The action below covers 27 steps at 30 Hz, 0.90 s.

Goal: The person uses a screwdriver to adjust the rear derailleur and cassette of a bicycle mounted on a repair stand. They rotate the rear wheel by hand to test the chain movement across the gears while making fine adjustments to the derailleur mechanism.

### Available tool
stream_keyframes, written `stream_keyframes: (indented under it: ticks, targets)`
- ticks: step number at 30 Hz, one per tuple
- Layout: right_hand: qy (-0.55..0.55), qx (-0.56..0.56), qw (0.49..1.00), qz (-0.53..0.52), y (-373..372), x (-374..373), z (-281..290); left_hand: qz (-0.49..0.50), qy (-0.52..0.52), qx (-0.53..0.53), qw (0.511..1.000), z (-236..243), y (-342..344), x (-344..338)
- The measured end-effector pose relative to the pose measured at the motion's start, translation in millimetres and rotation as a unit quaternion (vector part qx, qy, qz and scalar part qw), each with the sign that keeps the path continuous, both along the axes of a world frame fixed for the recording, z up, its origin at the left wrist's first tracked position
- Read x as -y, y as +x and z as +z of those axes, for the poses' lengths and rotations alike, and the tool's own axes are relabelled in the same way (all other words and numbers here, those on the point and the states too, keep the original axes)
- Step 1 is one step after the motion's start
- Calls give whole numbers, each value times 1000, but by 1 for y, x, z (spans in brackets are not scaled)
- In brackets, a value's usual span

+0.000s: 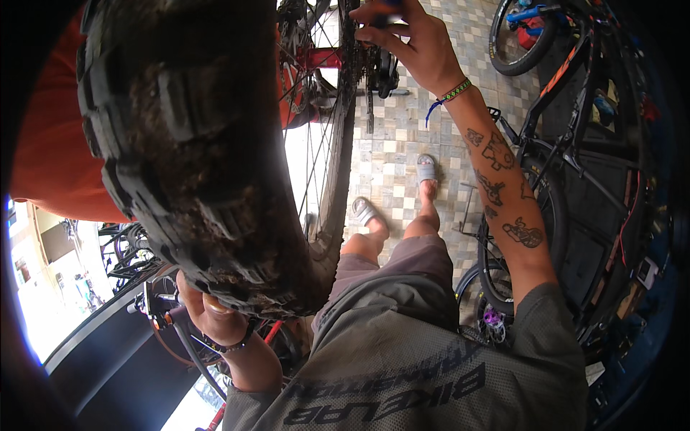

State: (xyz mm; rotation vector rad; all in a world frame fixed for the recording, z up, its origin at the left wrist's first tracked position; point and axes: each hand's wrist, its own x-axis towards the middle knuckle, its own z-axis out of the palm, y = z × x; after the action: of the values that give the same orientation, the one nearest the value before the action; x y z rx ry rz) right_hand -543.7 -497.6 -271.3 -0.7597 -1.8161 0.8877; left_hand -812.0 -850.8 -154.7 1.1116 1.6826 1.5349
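A muddy, knobby black tyre [194, 158] fills the upper left, very close to the camera. It belongs to a spoked wheel [316, 158] on a red bicycle frame [316, 57]. My left hand [208, 316], with a dark wristband, grips the tyre's lower edge from underneath. My right hand [410, 39], with a woven bracelet on the wrist, is raised at the top centre. Its fingers pinch a small dark object [388, 14] just above the black derailleur and sprockets [381, 68].
A black bicycle [575, 144] stands close on the right, with another wheel [517, 43] at the top right. My feet in grey sandals [366, 212] stand on the tiled floor [402, 136]. More bicycles [129, 251] are at the lower left, and an orange surface [50, 144] is at the left.
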Motion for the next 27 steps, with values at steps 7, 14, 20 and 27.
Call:
stream_keyframes:
  ticks: [7,14,20,27]
  targets:
    - [66,18,997,36,2,0,-13,13,13,-15,1000,-4,-1,2]
    - [-66,-88,994,9,3,-20,-9,13,33,35,999,-10,-13,10]
    - [-62,-63,996,16,2,-23,-5,-44,80,106,990,-13,-19,14]
    - [-49,-112,991,60,3,-27,6,-48,89,116,988,-16,-22,20]
